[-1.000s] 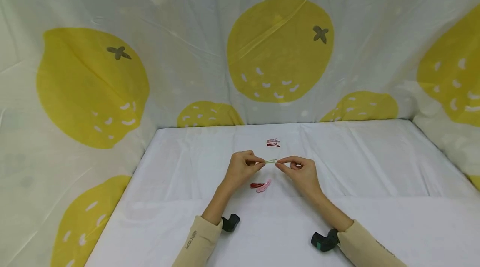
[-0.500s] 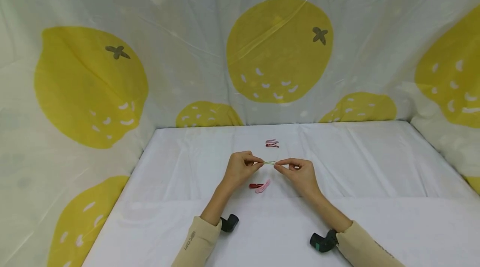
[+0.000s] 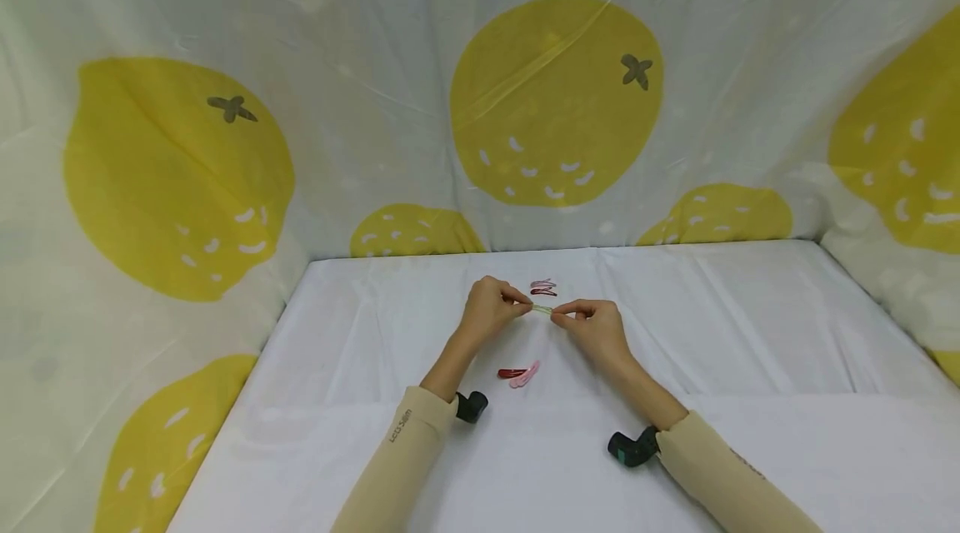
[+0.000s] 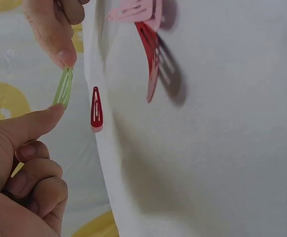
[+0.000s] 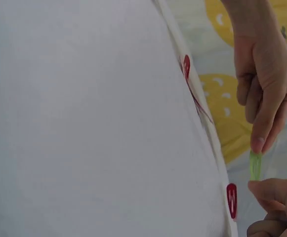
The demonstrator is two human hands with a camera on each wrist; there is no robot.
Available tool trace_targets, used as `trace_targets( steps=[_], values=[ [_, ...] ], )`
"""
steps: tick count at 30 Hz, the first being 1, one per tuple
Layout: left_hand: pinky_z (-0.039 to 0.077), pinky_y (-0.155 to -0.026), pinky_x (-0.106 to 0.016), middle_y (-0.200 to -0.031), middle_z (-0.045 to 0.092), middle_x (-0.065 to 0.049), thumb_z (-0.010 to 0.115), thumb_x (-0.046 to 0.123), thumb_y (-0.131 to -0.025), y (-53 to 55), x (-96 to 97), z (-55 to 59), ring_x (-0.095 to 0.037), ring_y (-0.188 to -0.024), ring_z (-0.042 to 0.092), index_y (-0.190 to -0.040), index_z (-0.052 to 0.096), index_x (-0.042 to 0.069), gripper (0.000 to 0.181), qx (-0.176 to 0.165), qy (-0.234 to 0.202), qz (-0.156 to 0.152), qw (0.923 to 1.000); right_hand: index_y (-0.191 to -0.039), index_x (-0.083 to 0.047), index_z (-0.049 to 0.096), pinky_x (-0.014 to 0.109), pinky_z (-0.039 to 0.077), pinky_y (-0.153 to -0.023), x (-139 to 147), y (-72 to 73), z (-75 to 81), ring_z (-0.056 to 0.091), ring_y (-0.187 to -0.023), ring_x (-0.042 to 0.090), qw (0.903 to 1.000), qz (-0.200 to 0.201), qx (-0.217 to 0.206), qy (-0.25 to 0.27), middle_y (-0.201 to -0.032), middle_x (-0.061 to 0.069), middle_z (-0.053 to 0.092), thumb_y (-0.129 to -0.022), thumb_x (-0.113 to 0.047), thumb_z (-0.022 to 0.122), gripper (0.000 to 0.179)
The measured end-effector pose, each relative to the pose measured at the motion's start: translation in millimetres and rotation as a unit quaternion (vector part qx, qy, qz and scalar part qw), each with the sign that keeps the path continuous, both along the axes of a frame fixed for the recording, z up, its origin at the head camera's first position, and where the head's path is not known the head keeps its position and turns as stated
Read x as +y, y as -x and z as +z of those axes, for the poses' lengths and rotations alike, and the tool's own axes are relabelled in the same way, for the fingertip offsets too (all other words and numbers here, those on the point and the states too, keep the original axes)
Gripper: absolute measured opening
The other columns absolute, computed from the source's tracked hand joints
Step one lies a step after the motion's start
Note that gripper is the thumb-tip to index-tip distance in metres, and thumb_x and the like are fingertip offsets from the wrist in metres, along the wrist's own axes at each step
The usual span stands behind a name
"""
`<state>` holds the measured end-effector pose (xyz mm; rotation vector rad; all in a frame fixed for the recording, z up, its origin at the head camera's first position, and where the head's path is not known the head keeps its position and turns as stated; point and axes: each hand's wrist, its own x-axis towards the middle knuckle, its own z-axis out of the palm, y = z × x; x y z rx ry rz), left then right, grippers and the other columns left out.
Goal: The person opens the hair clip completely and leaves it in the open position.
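Between my two hands is a light green snap hair clip (image 3: 542, 310), held above the white table. My left hand (image 3: 489, 307) pinches its left end between thumb and forefinger. The right hand (image 3: 602, 333) pinches the other end the same way. The clip's slotted, narrow body (image 4: 63, 88) shows in the left wrist view. Just beyond the hands lie a pink open hair clip (image 3: 543, 282) and a dark red open hair clip (image 3: 543, 292). Closer to me, a red hair clip (image 3: 512, 373) and a pink hair clip (image 3: 525, 375) lie overlapping.
A white cloth (image 3: 720, 333) covers the table. Behind it hangs a curtain (image 3: 405, 125) printed with yellow lemons. Black wrist cameras (image 3: 633, 447) stick out at both sleeve cuffs, low over the cloth.
Both hands have moved forward with the green hair clip, toward the far pair of clips. The held clip now slants down to the right. The clips on the table stay put.
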<state>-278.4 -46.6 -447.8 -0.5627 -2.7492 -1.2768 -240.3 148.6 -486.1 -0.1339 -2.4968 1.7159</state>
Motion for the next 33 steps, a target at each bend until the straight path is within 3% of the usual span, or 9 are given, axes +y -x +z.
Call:
trace_targets(
  steps=[7,13,17,23,33],
  values=[
    [0.041,-0.062,-0.019,-0.091,0.080,-0.010,0.084,0.009,-0.085,24.5,9.2,-4.4,-0.011,-0.076,0.058,-0.087,0.085,0.006,0.003,-0.054,0.037,0.015,0.9977,-0.093,-0.004,0.084,0.022,0.027,-0.049,5.3,26.0,-8.6,0.037,-0.053,0.008,0.9993,-0.015,0.010,-0.032,-0.055,-0.007,0.043,-0.088,-0.013,0.081,0.011],
    [0.046,-0.070,-0.024,-0.096,0.081,-0.008,0.083,0.010,-0.086,36.4,11.2,-11.2,-0.016,-0.086,0.065,-0.088,0.085,0.007,0.004,-0.060,0.078,0.013,0.9951,-0.090,-0.003,0.084,0.022,0.030,-0.049,4.6,36.6,-13.8,0.042,-0.053,0.008,0.9968,-0.009,0.038,-0.069,-0.056,-0.006,0.048,-0.086,-0.012,0.081,0.009],
    [0.051,-0.076,-0.028,-0.098,0.081,-0.008,0.081,0.010,-0.086,42.1,12.7,-14.8,-0.020,-0.093,0.068,-0.089,0.085,0.008,0.005,-0.062,0.077,0.011,0.9950,-0.089,-0.003,0.083,0.023,0.031,-0.049,4.5,39.4,-14.7,0.043,-0.052,0.009,0.9945,-0.011,0.062,-0.083,-0.056,-0.004,0.051,-0.086,-0.009,0.081,0.008],
    [0.051,-0.078,-0.029,-0.100,0.081,-0.008,0.081,0.010,-0.088,45.6,13.0,-16.7,-0.022,-0.097,0.069,-0.090,0.085,0.008,0.006,-0.061,0.077,0.016,0.9951,-0.089,-0.003,0.083,0.022,0.030,-0.048,3.1,43.1,-16.2,0.043,-0.052,0.008,0.9926,-0.011,0.076,-0.095,-0.055,-0.003,0.052,-0.086,-0.009,0.081,0.007],
    [0.053,-0.082,-0.033,-0.098,0.081,-0.009,0.080,0.009,-0.088,41.6,15.8,-15.8,-0.023,-0.097,0.069,-0.089,0.085,0.006,0.006,-0.050,0.082,0.015,0.9952,-0.089,-0.003,0.084,0.023,0.030,-0.049,2.3,40.1,-13.9,0.043,-0.053,0.010,0.9926,-0.023,0.072,-0.095,-0.057,-0.001,0.056,-0.085,-0.010,0.083,0.009]
  ],
)
